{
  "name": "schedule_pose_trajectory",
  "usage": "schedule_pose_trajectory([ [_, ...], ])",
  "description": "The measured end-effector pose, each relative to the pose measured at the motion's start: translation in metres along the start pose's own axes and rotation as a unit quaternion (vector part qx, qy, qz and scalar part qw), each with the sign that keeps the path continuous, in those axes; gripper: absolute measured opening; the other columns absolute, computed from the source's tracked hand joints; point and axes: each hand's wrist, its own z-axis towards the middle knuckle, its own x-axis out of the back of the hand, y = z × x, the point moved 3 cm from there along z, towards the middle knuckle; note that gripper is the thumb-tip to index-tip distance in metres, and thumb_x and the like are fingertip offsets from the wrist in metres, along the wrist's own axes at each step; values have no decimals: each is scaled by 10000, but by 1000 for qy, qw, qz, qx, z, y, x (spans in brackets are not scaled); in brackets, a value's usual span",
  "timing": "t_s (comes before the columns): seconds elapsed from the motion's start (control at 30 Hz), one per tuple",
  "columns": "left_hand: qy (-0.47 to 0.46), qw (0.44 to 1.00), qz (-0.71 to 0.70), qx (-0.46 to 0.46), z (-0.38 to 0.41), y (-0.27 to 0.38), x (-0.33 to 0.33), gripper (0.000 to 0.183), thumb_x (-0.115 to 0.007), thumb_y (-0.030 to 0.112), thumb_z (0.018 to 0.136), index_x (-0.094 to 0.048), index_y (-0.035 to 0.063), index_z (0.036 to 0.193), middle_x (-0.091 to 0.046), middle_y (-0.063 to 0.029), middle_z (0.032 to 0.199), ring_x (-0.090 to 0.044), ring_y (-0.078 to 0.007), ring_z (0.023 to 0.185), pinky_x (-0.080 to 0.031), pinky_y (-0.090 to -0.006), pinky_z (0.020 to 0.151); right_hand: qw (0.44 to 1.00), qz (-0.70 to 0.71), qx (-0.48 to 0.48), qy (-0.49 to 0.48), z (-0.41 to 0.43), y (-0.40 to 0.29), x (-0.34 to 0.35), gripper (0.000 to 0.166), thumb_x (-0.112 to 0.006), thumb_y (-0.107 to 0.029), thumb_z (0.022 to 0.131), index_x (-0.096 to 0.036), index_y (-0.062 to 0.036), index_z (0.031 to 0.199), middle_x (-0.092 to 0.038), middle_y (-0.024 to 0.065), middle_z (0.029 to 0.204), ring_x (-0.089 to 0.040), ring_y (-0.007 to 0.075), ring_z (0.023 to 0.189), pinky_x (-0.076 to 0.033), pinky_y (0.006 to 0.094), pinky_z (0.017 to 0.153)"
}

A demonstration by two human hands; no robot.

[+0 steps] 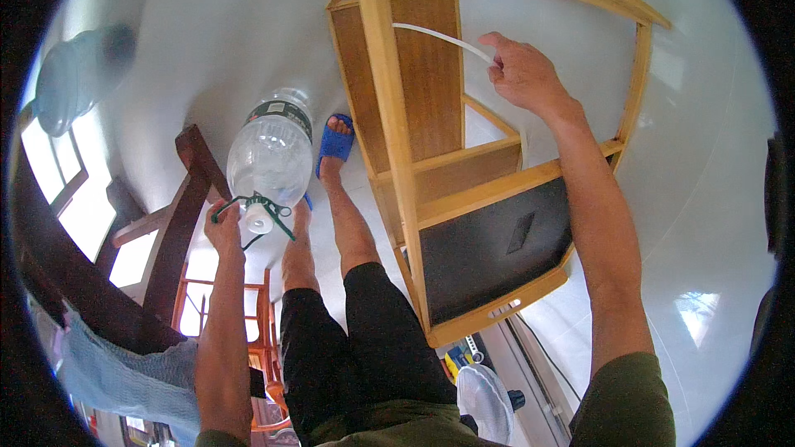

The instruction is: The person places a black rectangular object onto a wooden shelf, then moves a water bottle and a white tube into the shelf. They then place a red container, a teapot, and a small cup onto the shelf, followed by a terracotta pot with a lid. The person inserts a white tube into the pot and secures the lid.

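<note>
A large clear plastic bottle [270, 155] with a dark label band hangs or leans before me, its white cap towards me. Green cord [264, 202] is tied round its neck, and my left hand [223, 223] is closed on the cord at the left of the neck. My right hand [522, 71] grips the end of a thin white strip or tube [438, 35], index finger extended. The strip runs left towards the upright of a wooden frame [391, 118] with brown panels. A black panel [497, 248] fills the frame's near part, below my right forearm.
Dark wooden furniture [171, 242] stands at the left, with a blue-grey cloth [130, 372] over it. A bluish plastic water jug [77, 84] is at the upper left. Near my feet in blue slippers [336, 143] is the bottle. A white mesh-covered object [484, 403] lies at the bottom.
</note>
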Motion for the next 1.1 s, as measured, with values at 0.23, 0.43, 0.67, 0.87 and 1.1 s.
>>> schedule_pose_trajectory([
  [0.23,20,944,187,-271,-66,90,-15,585,-667,57,820,-562,60,1395,-540,-176,1399,-469,-336,1342,-363,-487,1157,1000,20,-23,7,-17,3,22,416,-638,-121,902,-593,-120,1316,-720,208,1036,-687,413,1013,-544,522,883],
  [0.43,-96,888,352,-280,-72,94,-13,453,-813,249,872,-683,170,1299,-542,-138,1422,-412,-361,1349,-367,-523,1126,998,56,-26,27,-43,11,31,451,-667,-121,929,-588,-136,1372,-708,158,968,-682,351,902,-538,459,835],
  [0.67,-171,889,305,-295,-46,81,-7,561,-869,437,817,-699,176,1284,-589,-117,1367,-453,-333,1296,-360,-517,1099,997,28,-77,10,-60,26,23,443,-666,-121,911,-609,-122,1351,-707,141,923,-680,342,881,-539,463,816],
  [0.87,-157,881,294,-335,-50,83,-6,558,-866,443,810,-687,180,1268,-612,-56,1340,-472,-302,1287,-322,-498,1115,998,34,-49,-12,-60,24,17,442,-676,-118,898,-623,-110,1336,-702,145,896,-676,342,889,-532,475,809],
  [1.1,-171,893,280,-308,-43,80,-7,588,-862,477,805,-692,175,1279,-624,-71,1310,-479,-308,1266,-333,-498,1096,998,30,-35,-51,-56,18,16,442,-688,-111,873,-644,-77,1311,-711,142,918,-676,343,925,-530,469,832],
])
